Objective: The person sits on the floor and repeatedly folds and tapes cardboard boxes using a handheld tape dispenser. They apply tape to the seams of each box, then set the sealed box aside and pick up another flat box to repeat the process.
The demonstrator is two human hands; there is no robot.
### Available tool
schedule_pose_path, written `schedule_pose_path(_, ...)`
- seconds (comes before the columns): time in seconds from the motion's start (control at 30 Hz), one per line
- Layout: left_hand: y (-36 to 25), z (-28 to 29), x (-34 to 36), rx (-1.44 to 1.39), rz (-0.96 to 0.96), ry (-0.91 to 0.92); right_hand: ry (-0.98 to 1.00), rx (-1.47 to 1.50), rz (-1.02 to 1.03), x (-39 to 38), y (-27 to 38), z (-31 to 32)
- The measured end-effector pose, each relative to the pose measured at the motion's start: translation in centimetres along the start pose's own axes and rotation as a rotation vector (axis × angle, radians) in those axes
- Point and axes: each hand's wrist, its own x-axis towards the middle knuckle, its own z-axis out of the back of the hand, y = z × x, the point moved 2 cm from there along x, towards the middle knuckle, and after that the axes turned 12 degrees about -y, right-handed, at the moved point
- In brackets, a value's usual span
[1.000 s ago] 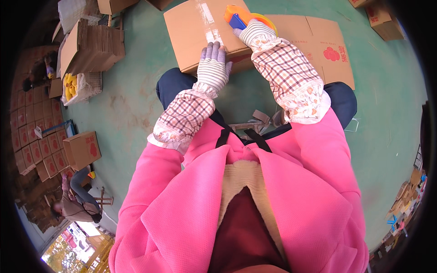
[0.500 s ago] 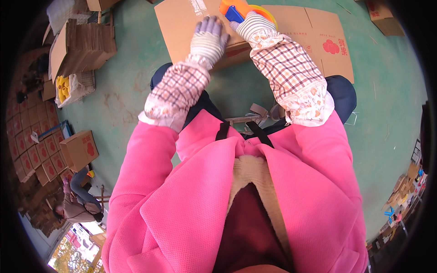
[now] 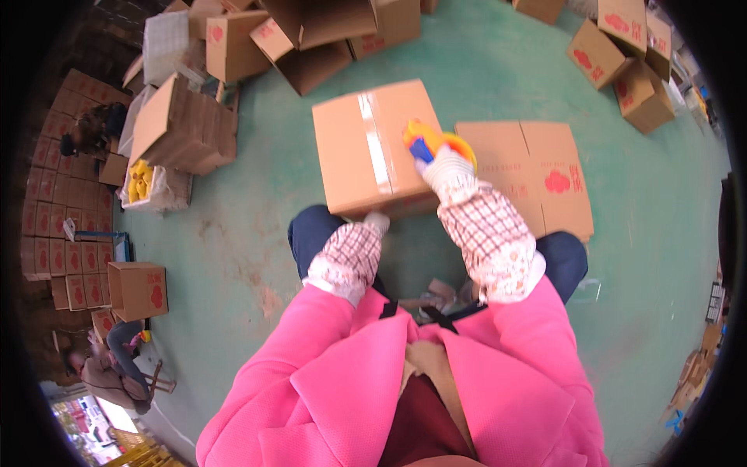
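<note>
Apparently, the closed cardboard carton (image 3: 342,152) stands just ahead of the left hand (image 3: 377,223) and left of the flattened carton (image 3: 537,175); it should be stiff along its edges but give a little on top; its weight I cannot judge, as the inside is hidden; the shiny tape strip (image 3: 377,144) may be slippery for a glove, so I would take the lower corners; the right hand (image 3: 445,169) is closed around a tape dispenser (image 3: 422,132), probably light and hard, best held by its body; the left hand is blurred, so I cannot tell whether it grips.
</note>
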Motion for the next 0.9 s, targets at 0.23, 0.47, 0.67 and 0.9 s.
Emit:
schedule_pose_path(0.23,8.9,3.3,1.1,0.382,0.390,-0.132,-0.053,-0.151,-0.045,2.5,-12.5,2.8)
schedule_pose_path(0.47,9.3,-2.4,4.7,-0.122,0.714,0.047,-0.139,-0.077,-0.442,4.1,-27.5,1.9)
schedule_pose_path(0.67,1.6,-4.5,4.1,-0.600,0.742,0.460,-0.249,0.242,-0.647,5.3,-30.1,3.3)
schedule_pose_path(0.9,-12.2,-6.5,0.7,-0.585,0.446,0.543,-0.826,1.125,-0.619,4.0,-29.6,9.8)
